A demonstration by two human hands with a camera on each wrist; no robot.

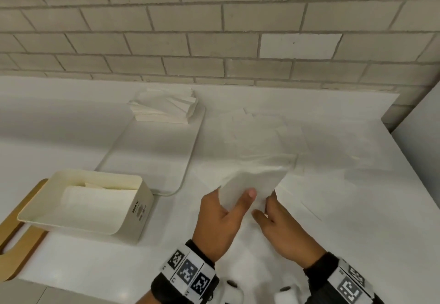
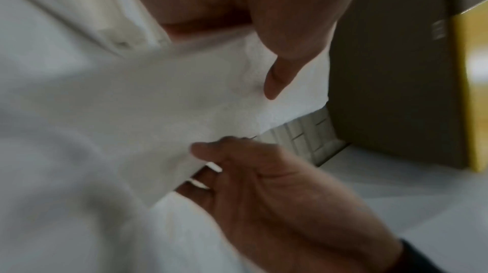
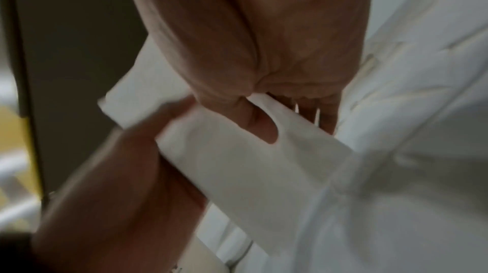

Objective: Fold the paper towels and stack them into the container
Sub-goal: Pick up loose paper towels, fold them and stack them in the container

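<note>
We see both hands meeting over the near middle of the white surface (image 1: 357,184), sharing one paper towel (image 1: 247,182). The left hand (image 1: 221,222) pinches its near left corner, thumb on top and fingers beneath; the right hand (image 1: 283,230) has its grip clasped on the near right edge, thumb pressed over the sheet. The towel's far part trails toward more loose sheets (image 1: 262,125) lying flat farther back (white on white, so their edges are hard to make out).

To the left, near the surface's edge, stands the cream container (image 1: 140,210), open at the top, with a folded towel (image 1: 95,201) lying flat inside. It rests partly on a wooden board (image 1: 21,241) that juts out at the near left. Beyond the container lies a flat white tray (image 1: 152,151), and on its far end sits a stack of folded towels (image 1: 164,108). A pale brick wall (image 1: 214,25) runs along the far side. Nothing lies between the hands and the container.
</note>
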